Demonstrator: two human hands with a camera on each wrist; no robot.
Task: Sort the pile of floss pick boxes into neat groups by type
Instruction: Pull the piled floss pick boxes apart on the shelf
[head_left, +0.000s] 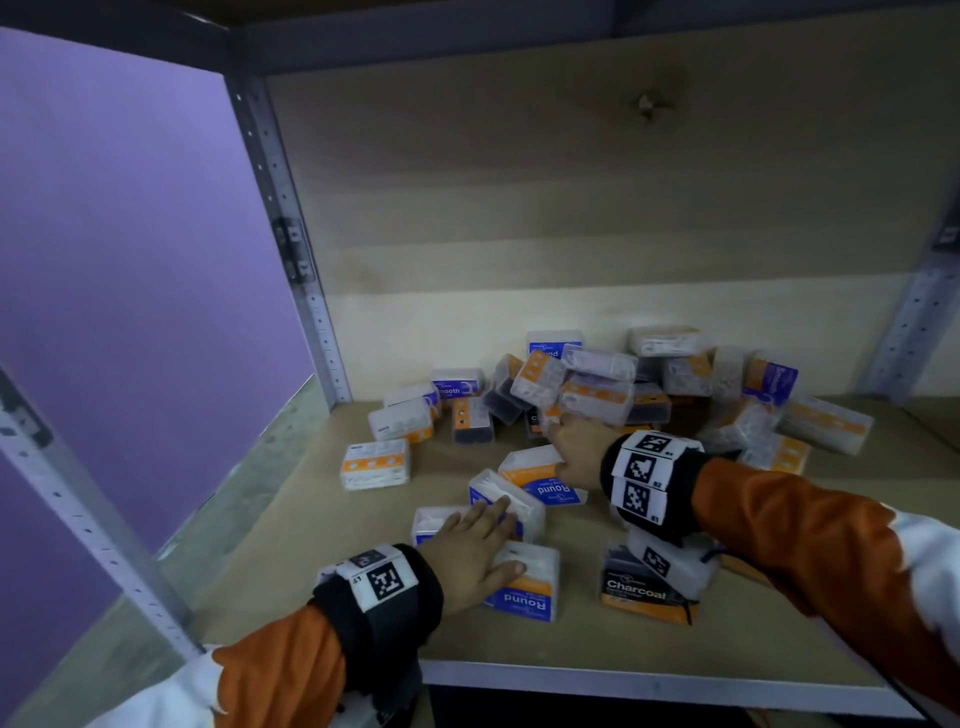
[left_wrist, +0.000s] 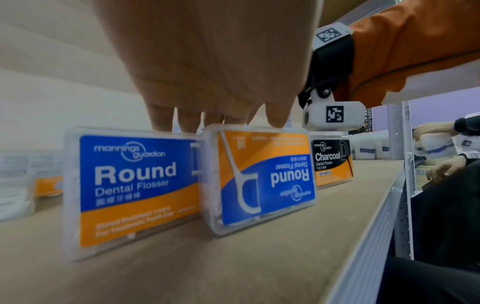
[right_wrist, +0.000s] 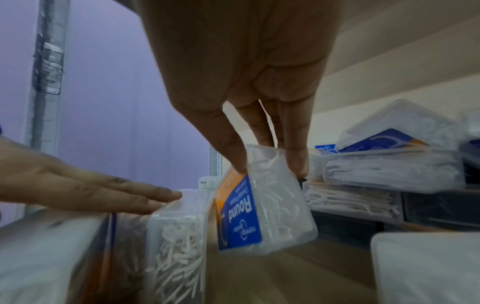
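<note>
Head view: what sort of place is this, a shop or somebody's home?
Probably a stockroom or shop storage bay, not a home. A metal-framed shelf with perforated uprights holds a big pile of retail floss pick boxes that two hands are sorting.

Blue-and-orange Round boxes (left_wrist: 135, 185), black-and-orange Charcoal box (left_wrist: 331, 162), orange sleeves (head_left: 810, 530).

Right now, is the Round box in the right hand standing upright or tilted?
Tilted. In the right wrist view, the right hand pinches the Round box at its top; the box leans.
</note>
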